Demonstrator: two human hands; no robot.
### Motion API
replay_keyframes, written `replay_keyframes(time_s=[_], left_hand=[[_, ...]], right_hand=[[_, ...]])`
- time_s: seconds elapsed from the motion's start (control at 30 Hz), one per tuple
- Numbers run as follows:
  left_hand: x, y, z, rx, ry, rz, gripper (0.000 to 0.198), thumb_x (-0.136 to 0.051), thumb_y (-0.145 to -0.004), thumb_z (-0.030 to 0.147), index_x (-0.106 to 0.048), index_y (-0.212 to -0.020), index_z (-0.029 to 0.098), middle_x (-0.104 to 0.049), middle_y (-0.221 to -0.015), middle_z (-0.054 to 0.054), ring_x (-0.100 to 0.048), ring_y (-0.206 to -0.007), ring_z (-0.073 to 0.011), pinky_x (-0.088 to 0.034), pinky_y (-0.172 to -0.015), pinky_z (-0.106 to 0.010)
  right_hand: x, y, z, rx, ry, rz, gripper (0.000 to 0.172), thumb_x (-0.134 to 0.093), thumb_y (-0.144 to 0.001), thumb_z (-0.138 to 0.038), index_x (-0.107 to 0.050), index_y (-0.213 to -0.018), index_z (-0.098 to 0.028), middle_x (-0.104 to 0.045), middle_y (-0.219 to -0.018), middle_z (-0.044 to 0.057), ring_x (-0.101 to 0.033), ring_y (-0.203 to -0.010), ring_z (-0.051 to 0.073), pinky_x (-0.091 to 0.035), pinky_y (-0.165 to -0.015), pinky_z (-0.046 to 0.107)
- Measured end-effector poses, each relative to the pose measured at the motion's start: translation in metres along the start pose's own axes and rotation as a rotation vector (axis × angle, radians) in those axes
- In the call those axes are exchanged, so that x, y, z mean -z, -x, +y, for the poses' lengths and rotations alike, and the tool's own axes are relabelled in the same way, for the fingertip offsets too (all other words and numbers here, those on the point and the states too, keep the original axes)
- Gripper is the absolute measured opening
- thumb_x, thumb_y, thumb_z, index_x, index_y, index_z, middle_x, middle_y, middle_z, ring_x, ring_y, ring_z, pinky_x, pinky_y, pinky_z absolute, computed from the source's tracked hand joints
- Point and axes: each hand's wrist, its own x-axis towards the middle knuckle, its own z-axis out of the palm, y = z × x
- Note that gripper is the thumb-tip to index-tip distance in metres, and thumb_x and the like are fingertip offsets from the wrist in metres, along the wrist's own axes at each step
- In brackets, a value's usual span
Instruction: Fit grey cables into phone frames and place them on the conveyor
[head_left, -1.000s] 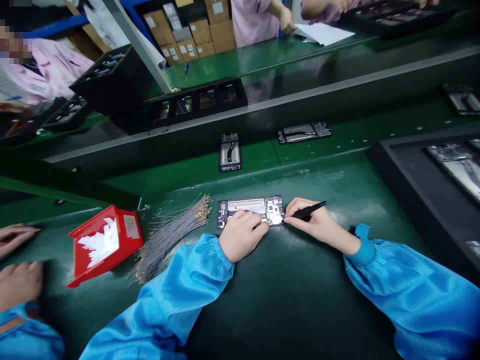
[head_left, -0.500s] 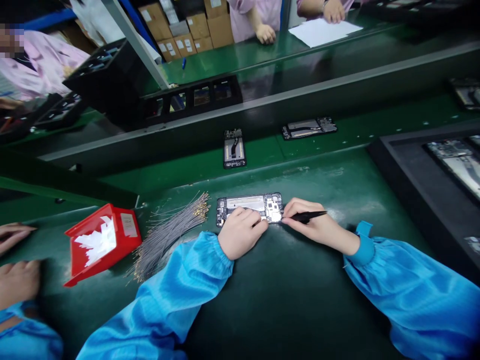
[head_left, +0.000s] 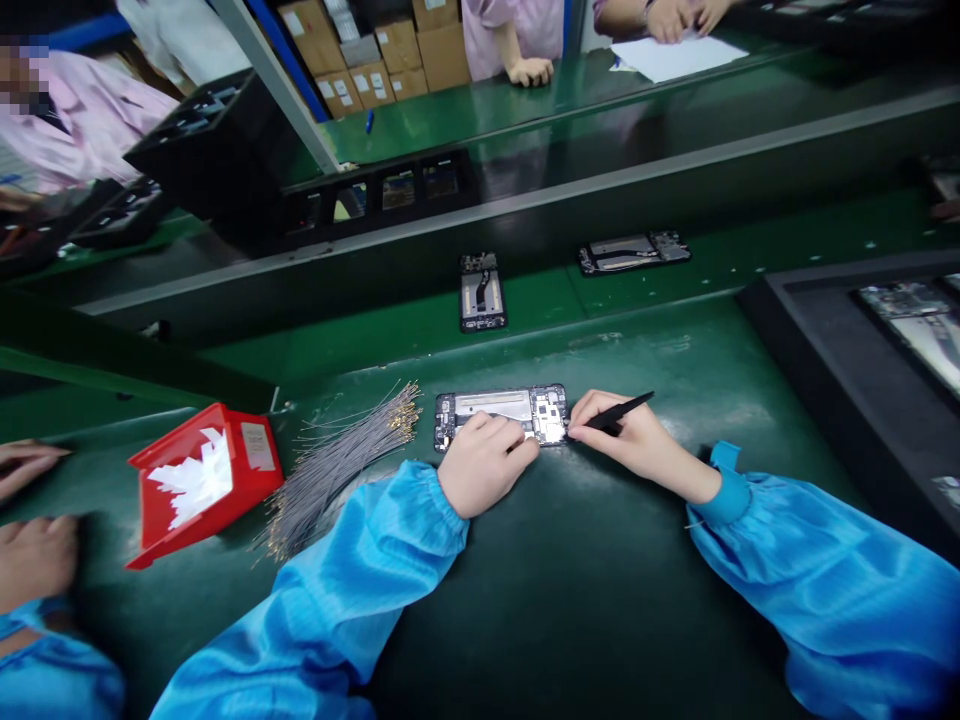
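Note:
An opened phone (head_left: pixel 495 402) with bare circuit boards lies flat on the green bench in front of me. My left hand (head_left: pixel 487 465) presses on its near edge, fingers curled over it and hiding part of its middle. At the phone's right end, my right hand (head_left: pixel 619 432) pinches black tweezers (head_left: pixel 624 408). Their back end points up to the right; the tips are hidden by my fingers near the board's corner. Left of the phone is a fanned bundle of thin grey cables (head_left: pixel 341 475) with gold-coloured ends.
A red bin (head_left: pixel 259 480) with white slips stands left, beside a co-worker's hands (head_left: pixel 37 560). Two opened phones, one upright (head_left: pixel 484 292) and one sideways (head_left: pixel 634 253), lie on the strip behind. A black tray (head_left: pixel 802 340) with phones sits right. People in pink stand across the bench.
The tweezers' back end has tilted upward in my right hand. Both phones on the strip behind have shifted slightly right. My left hand stays on the opened phone.

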Motion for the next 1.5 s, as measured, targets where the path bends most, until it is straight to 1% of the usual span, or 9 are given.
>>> replay_keyframes(time_s=[0.47, 0.8, 0.93, 1.07, 1.13, 1.23, 1.33, 1.4, 1.5], left_hand=[[-0.001, -0.001, 0.0, 0.004, 0.007, 0.035, 0.021, -0.04, -0.088, 0.02, -0.058, -0.078, 0.019, -0.052, -0.066, 0.001, -0.045, -0.065, -0.013, -0.03, -0.063, -0.028], [0.0, -0.001, 0.0, 0.0, 0.004, 0.038, 0.022, -0.039, -0.088, 0.02, -0.058, -0.077, 0.019, -0.052, -0.065, 0.0, -0.044, -0.064, -0.0126, -0.029, -0.063, -0.028], [0.001, -0.002, 0.0, -0.002, 0.009, 0.043, 0.023, -0.039, -0.088, 0.02, -0.058, -0.076, 0.018, -0.052, -0.065, 0.0, -0.045, -0.063, -0.0127, -0.03, -0.062, -0.028], [0.0, -0.002, -0.001, 0.012, 0.022, 0.048, 0.024, -0.038, -0.088, 0.021, -0.059, -0.076, 0.018, -0.052, -0.065, 0.0, -0.046, -0.064, -0.0126, -0.03, -0.062, -0.028], [0.0, -0.003, -0.003, 0.029, 0.034, 0.052, 0.023, -0.039, -0.088, 0.02, -0.059, -0.076, 0.018, -0.053, -0.066, 0.0, -0.047, -0.065, -0.0126, -0.031, -0.062, -0.027], [-0.002, -0.004, -0.005, 0.048, 0.044, 0.059, 0.021, -0.041, -0.087, 0.02, -0.06, -0.077, 0.018, -0.054, -0.067, -0.001, -0.048, -0.067, -0.0131, -0.032, -0.064, -0.027], [-0.003, -0.006, -0.006, 0.059, 0.045, 0.059, 0.02, -0.042, -0.086, 0.02, -0.06, -0.078, 0.018, -0.054, -0.068, -0.001, -0.049, -0.068, -0.014, -0.033, -0.064, -0.027], [-0.003, -0.007, -0.006, 0.064, 0.048, 0.061, 0.02, -0.042, -0.086, 0.021, -0.06, -0.078, 0.018, -0.054, -0.068, -0.001, -0.049, -0.068, -0.014, -0.033, -0.064, -0.027], [-0.004, -0.007, -0.007, 0.072, 0.056, 0.072, 0.021, -0.042, -0.086, 0.021, -0.06, -0.077, 0.018, -0.053, -0.067, -0.001, -0.048, -0.066, -0.0137, -0.034, -0.063, -0.028]], right_hand=[[-0.001, 0.001, 0.001, 0.008, 0.004, -0.005, 0.011, -0.056, -0.078, -0.027, -0.056, -0.072, -0.018, -0.057, -0.076, 0.003, -0.055, -0.071, 0.015, -0.045, -0.066, 0.029], [-0.004, 0.008, -0.004, 0.236, 0.132, -0.097, 0.006, -0.05, -0.082, -0.018, -0.054, -0.079, -0.019, -0.056, -0.08, 0.004, -0.052, -0.074, 0.013, -0.044, -0.067, 0.028], [-0.004, 0.008, -0.003, 0.241, 0.143, -0.115, 0.006, -0.049, -0.083, -0.019, -0.054, -0.079, -0.019, -0.055, -0.08, 0.004, -0.052, -0.074, 0.014, -0.044, -0.067, 0.028], [0.001, 0.003, -0.001, 0.175, 0.131, -0.01, 0.008, -0.052, -0.082, -0.024, -0.055, -0.077, -0.019, -0.052, -0.077, 0.003, -0.052, -0.071, 0.013, -0.044, -0.065, 0.027], [0.006, -0.002, 0.0, 0.179, 0.189, 0.043, 0.009, -0.049, -0.084, -0.024, -0.056, -0.084, -0.02, -0.053, -0.076, 0.003, -0.052, -0.07, 0.014, -0.044, -0.064, 0.028], [0.01, -0.011, 0.005, 0.253, 0.33, -0.036, 0.016, -0.047, -0.085, -0.024, -0.054, -0.099, -0.021, -0.059, -0.092, 0.007, -0.053, -0.09, 0.019, -0.044, -0.077, 0.036], [0.009, -0.017, 0.01, 0.328, 0.43, -0.147, 0.029, -0.055, -0.079, -0.027, -0.05, -0.106, -0.021, -0.053, -0.116, 0.011, -0.042, -0.114, 0.026, -0.036, -0.092, 0.045], [0.007, -0.019, 0.012, 0.338, 0.44, -0.186, 0.035, -0.057, -0.076, -0.026, -0.047, -0.109, -0.02, -0.049, -0.121, 0.012, -0.039, -0.118, 0.026, -0.034, -0.095, 0.046], [0.006, -0.018, 0.012, 0.345, 0.446, -0.205, 0.035, -0.056, -0.076, -0.022, -0.046, -0.109, -0.02, -0.05, -0.12, 0.012, -0.039, -0.118, 0.024, -0.034, -0.095, 0.043]])
